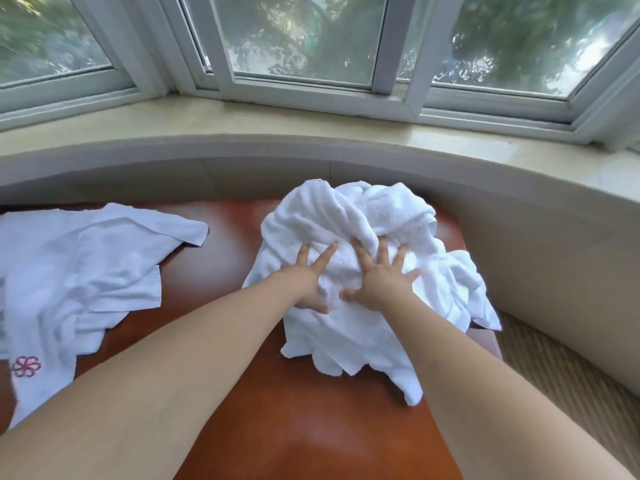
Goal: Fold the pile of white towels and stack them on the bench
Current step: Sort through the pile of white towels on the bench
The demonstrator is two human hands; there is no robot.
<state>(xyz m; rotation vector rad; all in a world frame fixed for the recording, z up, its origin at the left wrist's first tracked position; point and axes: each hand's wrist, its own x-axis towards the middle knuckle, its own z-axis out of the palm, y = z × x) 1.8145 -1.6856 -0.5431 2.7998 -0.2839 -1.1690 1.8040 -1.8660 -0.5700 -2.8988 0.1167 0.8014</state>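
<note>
Both hands are flat and open on top of the heap, fingers spread, not pinching anything as far as I can tell. The left hand [308,275] and right hand [381,275] sit side by side, pressing down on the crumpled pile of white terry towels [367,271], which sits toward the right end of the glossy reddish-brown wooden bench [277,410].

What worries me: that pile hangs over the right edge of the bench, with a corner drooping off. Tug one towel out without holding the rest and I reckon the whole lot could slide onto the beige ribbed carpet [568,375]. The towels look tangled too, so grabbing one fold probably drags up two or three.

Over on the left there's a thinner white cloth with a pink flower logo [79,271] spread out loose and rumpled, nothing folded yet. It takes up the spot where a stack could go, so space gets tight fast.
</note>
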